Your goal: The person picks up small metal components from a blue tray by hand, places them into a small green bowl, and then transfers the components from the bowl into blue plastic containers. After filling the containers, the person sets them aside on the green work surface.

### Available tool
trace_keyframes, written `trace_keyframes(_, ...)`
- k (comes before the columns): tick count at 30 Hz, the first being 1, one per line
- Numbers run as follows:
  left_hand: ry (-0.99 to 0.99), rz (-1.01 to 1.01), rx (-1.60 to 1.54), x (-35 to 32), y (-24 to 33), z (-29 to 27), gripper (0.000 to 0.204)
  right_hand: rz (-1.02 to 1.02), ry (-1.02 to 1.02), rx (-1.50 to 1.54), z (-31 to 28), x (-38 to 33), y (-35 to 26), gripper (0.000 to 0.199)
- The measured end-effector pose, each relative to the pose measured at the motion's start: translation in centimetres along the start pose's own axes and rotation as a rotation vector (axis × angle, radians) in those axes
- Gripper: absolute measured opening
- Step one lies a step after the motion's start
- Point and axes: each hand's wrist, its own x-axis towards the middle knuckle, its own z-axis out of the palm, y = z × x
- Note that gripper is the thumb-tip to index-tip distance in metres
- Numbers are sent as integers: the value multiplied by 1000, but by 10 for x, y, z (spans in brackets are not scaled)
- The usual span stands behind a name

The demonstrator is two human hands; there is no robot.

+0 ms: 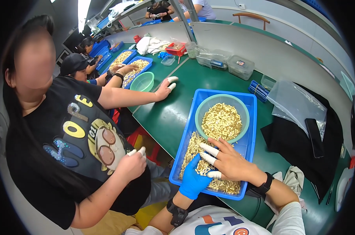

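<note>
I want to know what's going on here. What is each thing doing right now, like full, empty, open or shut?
Green bowl: heaped with small brass pieces.
Blue tray: brass pieces spread along its near side.
Left hand: blue glove, touching pieces.
Right hand: white fingertip covers, fingers spread over pieces.
Plastic bag: lying flat.
Far green bowl: looks empty.

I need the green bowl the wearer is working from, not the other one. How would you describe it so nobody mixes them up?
Start at the blue tray on the green table, directly ahead of the wearer's hands. The green bowl sits in the tray's far half, heaped with small brass-coloured parts. The other green bowl, further left beside a co-worker's arm, stands on the bare table and looks empty.
</note>
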Motion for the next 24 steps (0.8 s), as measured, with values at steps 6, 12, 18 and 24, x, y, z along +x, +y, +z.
trace_keyframes(6, 59, 74, -31, 2, 6, -2, 46, -109, -41, 41, 0, -2, 6, 44)
trace_keyframes(12, -98, 109, -94, 3, 4, -13, 46, -79, 20, 32, 7, -5, 16, 42)
trace_keyframes(18, -83, 116, -42, 5, 1, -12, 42, -74, 62, 10, 9, -4, 16, 40)
trace_keyframes(24, 26, 153, -7, 6, 1, -6, 42, -152, -14, 11, 0, -3, 15, 44)
